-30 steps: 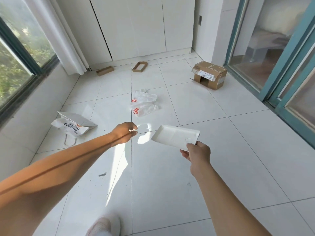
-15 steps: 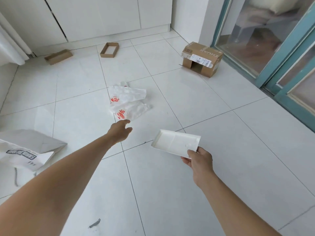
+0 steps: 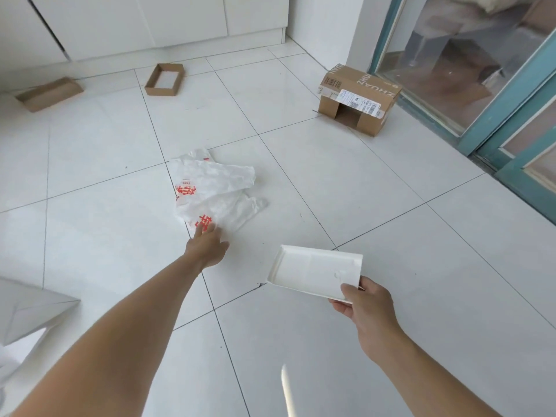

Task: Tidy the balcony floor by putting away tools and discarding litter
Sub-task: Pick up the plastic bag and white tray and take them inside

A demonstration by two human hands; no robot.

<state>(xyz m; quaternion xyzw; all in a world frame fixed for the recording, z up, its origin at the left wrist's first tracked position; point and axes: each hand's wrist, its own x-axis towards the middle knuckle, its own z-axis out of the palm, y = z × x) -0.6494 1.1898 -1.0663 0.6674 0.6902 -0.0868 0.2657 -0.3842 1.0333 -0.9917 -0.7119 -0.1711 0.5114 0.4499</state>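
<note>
A crumpled white plastic bag [image 3: 210,191] with red print is lying on the white tiled floor [image 3: 391,236]. The left hand [image 3: 207,246] is touching the bag's near edge, fingers stretched out and loosely spread. Near the bag and to its right, the right hand [image 3: 365,308] is pinching a corner of a white tray [image 3: 313,272], thumb on top. Beyond the bag to the right a cardboard box [image 3: 358,99] is sitting, well apart from it.

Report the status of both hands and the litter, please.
Left hand open, fingertips at near edge of crumpled white plastic bags with red print. Right hand holds flat white cardboard tray. Nothing blocks the bags.
</note>
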